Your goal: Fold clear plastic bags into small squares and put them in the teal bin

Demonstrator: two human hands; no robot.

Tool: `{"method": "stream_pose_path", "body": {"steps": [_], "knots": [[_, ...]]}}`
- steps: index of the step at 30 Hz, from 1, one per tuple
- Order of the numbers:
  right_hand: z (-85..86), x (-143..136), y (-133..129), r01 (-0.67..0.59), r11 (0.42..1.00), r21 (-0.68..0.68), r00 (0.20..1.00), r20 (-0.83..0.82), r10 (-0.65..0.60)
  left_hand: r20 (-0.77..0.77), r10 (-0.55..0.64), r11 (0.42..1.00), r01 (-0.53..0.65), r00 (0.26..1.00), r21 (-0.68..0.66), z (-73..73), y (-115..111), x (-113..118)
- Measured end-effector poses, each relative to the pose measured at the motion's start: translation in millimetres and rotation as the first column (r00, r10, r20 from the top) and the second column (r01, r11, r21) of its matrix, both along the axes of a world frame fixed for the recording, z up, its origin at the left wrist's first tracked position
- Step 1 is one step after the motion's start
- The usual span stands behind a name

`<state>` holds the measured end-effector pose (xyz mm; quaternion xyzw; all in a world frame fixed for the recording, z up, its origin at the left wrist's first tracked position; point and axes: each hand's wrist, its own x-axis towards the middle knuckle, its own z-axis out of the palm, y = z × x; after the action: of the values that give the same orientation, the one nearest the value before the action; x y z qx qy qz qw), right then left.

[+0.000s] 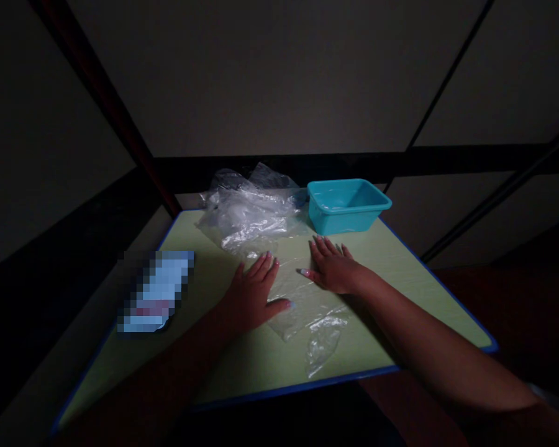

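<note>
A clear plastic bag (291,298) lies spread on the pale green table between my two hands. My left hand (255,292) rests flat on its left side, palm down, with the thumb stretched out to the right. On the opposite side my right hand (331,267) lies palm down, fingers apart and pointing away from me. The near end of the bag is crinkled and turned to one side. Beyond my left hand sits a heap of crumpled clear plastic bags (256,208). Both hands hold nothing.
A turquoise plastic basin (347,217) stands at the back right of the table (242,385), just past my right fingertips. On the left lies a blurred-out phone-like device (161,292). The table has a blue edge, and a panelled wall (279,81) rises behind it.
</note>
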<state>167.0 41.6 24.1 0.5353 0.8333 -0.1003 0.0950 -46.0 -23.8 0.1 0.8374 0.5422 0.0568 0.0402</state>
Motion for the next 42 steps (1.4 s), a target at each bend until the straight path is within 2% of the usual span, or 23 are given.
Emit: {"method": "stream_pose_path", "body": {"steps": [2,5,7,9,11,14,18,22,24,26,29,35,39,42], "knots": [[1.9,-1.3,-2.3,-0.031,0.998,0.059,0.999,-0.014,0.032,0.051,-0.009,1.0,0.008,0.999,0.021,2.7,1.5,-0.4],[4.4,-5.3,-10.7,-0.176,0.97,0.168,0.977,-0.094,0.194,0.118,-0.008,0.992,-0.006,0.993,0.123,7.3,5.8,-2.2],[4.7,-7.9,-16.4,-0.264,0.941,0.21,0.945,-0.14,0.296,0.12,0.039,0.981,-0.06,0.992,0.183,9.1,9.0,-5.0],[3.9,-9.6,-20.5,-0.356,0.921,0.159,0.907,-0.181,0.381,0.09,0.1,0.977,-0.115,0.991,0.178,9.3,11.8,-8.7],[2.9,-10.9,-23.0,-0.438,0.897,0.061,0.869,-0.225,0.44,0.055,0.134,0.983,-0.14,0.989,0.117,8.2,13.7,-12.5],[1.8,-12.6,-25.4,-0.488,0.873,-0.003,0.844,-0.258,0.47,0.027,0.137,0.989,-0.139,0.99,0.045,6.5,14.7,-15.5],[0.9,-12.7,-25.9,-0.483,0.874,-0.05,0.862,-0.204,0.465,0.018,0.174,0.981,-0.175,0.985,0.081,7.8,13.8,-13.3],[2.2,-7.3,-17.7,-0.395,0.918,-0.026,0.909,-0.155,0.387,0.062,0.21,0.971,-0.216,0.976,0.102,10.3,13.6,-10.9],[3.7,-4.0,-12.5,-0.332,0.943,-0.023,0.937,-0.124,0.327,0.134,0.139,0.98,-0.156,0.981,0.124,10.2,13.6,-11.1],[4.8,-2.3,-9.3,-0.283,0.959,-0.022,0.955,-0.1,0.28,0.219,0.011,0.985,-0.048,0.976,0.164,8.6,12.6,-10.9],[4.6,-3.5,-9.4,-0.276,0.961,-0.004,0.957,-0.099,0.274,0.281,-0.121,0.978,0.066,0.952,0.196,4.6,8.4,-6.6],[3.3,-8.7,-14.2,-0.315,0.949,0.0,0.944,-0.102,0.313,0.186,-0.194,0.974,0.167,0.963,0.15,-3.6,2.6,6.4],[3.8,-8.1,-14.4,-0.323,0.946,-0.003,0.943,-0.087,0.321,0.245,-0.233,0.965,0.192,0.941,0.181,-5.9,7.4,1.2],[3.9,-7.3,-14.6,-0.318,0.948,-0.001,0.944,-0.091,0.316,0.323,-0.224,0.968,0.172,0.92,0.182,0.6,11.3,-5.4]]}}
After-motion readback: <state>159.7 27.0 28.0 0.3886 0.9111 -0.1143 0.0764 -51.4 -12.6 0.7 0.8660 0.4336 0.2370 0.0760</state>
